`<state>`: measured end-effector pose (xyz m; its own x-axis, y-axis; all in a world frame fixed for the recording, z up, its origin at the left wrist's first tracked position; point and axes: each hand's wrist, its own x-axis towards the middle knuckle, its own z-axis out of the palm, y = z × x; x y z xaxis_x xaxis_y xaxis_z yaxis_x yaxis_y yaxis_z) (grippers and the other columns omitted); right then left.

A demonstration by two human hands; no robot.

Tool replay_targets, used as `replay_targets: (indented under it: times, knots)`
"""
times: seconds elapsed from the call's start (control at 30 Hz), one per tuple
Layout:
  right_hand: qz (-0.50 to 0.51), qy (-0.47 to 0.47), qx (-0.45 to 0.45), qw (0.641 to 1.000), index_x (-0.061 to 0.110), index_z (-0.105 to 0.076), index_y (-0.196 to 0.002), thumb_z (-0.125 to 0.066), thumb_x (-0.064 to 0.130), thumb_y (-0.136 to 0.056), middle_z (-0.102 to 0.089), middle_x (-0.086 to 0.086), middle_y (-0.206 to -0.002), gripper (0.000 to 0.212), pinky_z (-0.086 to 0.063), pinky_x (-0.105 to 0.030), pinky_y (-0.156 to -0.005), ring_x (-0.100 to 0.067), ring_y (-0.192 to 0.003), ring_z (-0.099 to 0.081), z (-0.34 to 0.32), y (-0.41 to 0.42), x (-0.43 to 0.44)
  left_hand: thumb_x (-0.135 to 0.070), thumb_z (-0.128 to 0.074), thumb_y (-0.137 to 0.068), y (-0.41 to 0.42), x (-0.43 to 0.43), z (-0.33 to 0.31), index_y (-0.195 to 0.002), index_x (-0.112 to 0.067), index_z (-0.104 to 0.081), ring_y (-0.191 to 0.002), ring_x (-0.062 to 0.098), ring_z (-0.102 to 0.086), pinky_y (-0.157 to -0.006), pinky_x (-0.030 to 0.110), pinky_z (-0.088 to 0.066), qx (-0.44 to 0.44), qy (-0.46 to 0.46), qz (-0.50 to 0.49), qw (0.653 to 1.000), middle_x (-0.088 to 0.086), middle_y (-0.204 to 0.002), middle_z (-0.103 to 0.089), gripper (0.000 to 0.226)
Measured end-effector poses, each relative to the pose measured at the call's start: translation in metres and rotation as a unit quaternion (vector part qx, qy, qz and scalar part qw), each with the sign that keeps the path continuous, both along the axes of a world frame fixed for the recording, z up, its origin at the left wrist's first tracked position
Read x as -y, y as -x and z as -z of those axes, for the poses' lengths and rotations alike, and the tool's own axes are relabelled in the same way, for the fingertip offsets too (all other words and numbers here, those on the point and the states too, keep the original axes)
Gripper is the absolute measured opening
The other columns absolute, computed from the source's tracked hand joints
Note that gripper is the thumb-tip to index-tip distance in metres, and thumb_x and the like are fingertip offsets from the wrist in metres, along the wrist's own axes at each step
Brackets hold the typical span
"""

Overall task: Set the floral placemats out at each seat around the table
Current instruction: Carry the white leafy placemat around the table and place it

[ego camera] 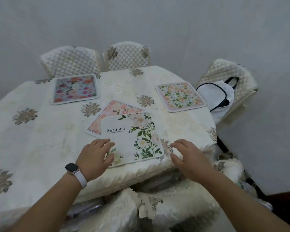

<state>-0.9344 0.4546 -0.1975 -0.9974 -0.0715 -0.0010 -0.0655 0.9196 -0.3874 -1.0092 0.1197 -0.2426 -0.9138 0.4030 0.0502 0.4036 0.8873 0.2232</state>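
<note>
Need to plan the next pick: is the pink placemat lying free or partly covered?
Partly covered: the white Beautiful placemat lies on the pink placemat, hiding its near part.

Single head-worn wide-angle view. Sits at near edge of counter (40,139), faces forward and down across it. Close in: left grip (95,156) and right grip (189,158) low centre, forearms (45,203) cut by bottom edge. Far chair backs (70,61) and wall (141,22) fill upper frame, lines bowed by lens.

Nearest, white placemat (132,139) overlaps pink placemat (110,114); blue placemat (75,88) and green-leafed placemat (180,97) lie apart.
</note>
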Motion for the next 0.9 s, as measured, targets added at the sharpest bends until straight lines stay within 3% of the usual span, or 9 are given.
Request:
replay_targets:
  times: [0.2,0.37,0.43,0.53,0.6,0.73,0.83,0.9]
  knots:
    - [0.04,0.087,0.079,0.992,0.019,-0.057,-0.127,-0.052,0.034,-0.095,-0.054,0.006,-0.127,0.036,-0.041,-0.027,-0.094,-0.011,-0.115,-0.05,0.035,0.045,0.009,-0.055,-0.036,-0.08,0.03,0.025,0.029,-0.128,-0.02,-0.058,-0.117,0.027,-0.053,-0.091,0.041,-0.047,0.108,-0.072,-0.103,0.986,0.003,-0.13,-0.06,0.063]
    - [0.08,0.112,0.167,0.976,0.017,-0.055,-0.128,-0.054,0.031,-0.094,-0.053,-0.003,-0.131,0.037,-0.04,-0.03,-0.096,-0.017,-0.115,-0.052,0.069,0.081,0.01,-0.027,-0.054,-0.091,0.039,0.023,0.054,-0.133,-0.014,-0.051,-0.119,0.027,-0.05,-0.097,0.037,-0.042,0.208,-0.181,-0.223,0.935,0.01,-0.136,-0.051,0.043]
    - [0.098,0.114,0.192,0.97,0.016,-0.055,-0.128,-0.054,0.032,-0.093,-0.055,-0.007,-0.131,0.039,-0.043,-0.034,-0.095,-0.02,-0.112,-0.054,0.083,0.091,0.01,-0.021,-0.052,-0.093,0.038,0.017,0.062,-0.135,-0.014,-0.047,-0.116,0.027,-0.051,-0.088,0.035,-0.046,0.241,-0.199,-0.256,0.915,0.013,-0.138,-0.048,0.043]
    - [0.135,0.14,0.223,0.955,0.013,-0.052,-0.131,-0.054,0.029,-0.092,-0.056,-0.011,-0.129,0.042,-0.045,-0.033,-0.087,-0.022,-0.105,-0.056,0.1,0.103,0.011,-0.022,-0.048,-0.096,0.039,0.011,0.07,-0.138,-0.015,-0.041,-0.098,0.022,-0.056,-0.059,0.027,-0.048,0.286,-0.245,-0.314,0.872,0.013,-0.14,-0.045,0.044]
    - [0.168,0.169,0.24,0.941,0.012,-0.049,-0.132,-0.054,0.029,-0.093,-0.056,-0.011,-0.129,0.043,-0.044,-0.033,-0.082,-0.021,-0.1,-0.055,0.109,0.113,0.01,-0.026,-0.048,-0.096,0.043,0.007,0.075,-0.14,-0.015,-0.037,-0.082,0.021,-0.059,-0.06,0.031,-0.05,0.314,-0.263,-0.343,0.845,0.012,-0.135,-0.046,0.047]
    - [0.236,0.219,0.255,0.912,0.012,-0.045,-0.133,-0.052,0.031,-0.094,-0.055,-0.012,-0.131,0.044,-0.047,-0.04,-0.091,-0.025,-0.106,-0.054,0.122,0.131,0.008,-0.023,-0.05,-0.096,0.051,-0.004,0.086,-0.142,-0.009,-0.03,-0.076,0.02,-0.055,-0.056,0.028,-0.044,0.34,-0.284,-0.38,0.812,0.008,-0.114,-0.049,0.052]
    - [0.262,0.253,0.279,0.889,0.013,-0.042,-0.134,-0.052,0.03,-0.094,-0.053,-0.011,-0.122,0.045,-0.047,-0.031,-0.068,-0.021,-0.092,-0.053,0.127,0.143,0.007,-0.024,-0.052,-0.093,0.061,-0.011,0.09,-0.14,-0.009,-0.035,-0.087,0.024,-0.055,-0.068,0.034,-0.046,0.326,-0.313,-0.43,0.782,0.008,-0.111,-0.051,0.052]
    - [0.278,0.272,0.291,0.874,0.013,-0.042,-0.134,-0.054,0.032,-0.092,-0.055,-0.01,-0.112,0.047,-0.048,-0.032,-0.064,-0.022,-0.086,-0.056,0.129,0.15,0.006,-0.022,-0.053,-0.091,0.068,-0.014,0.092,-0.137,-0.01,-0.038,-0.091,0.026,-0.053,-0.065,0.032,-0.041,0.324,-0.321,-0.461,0.761,0.012,-0.114,-0.052,0.05]
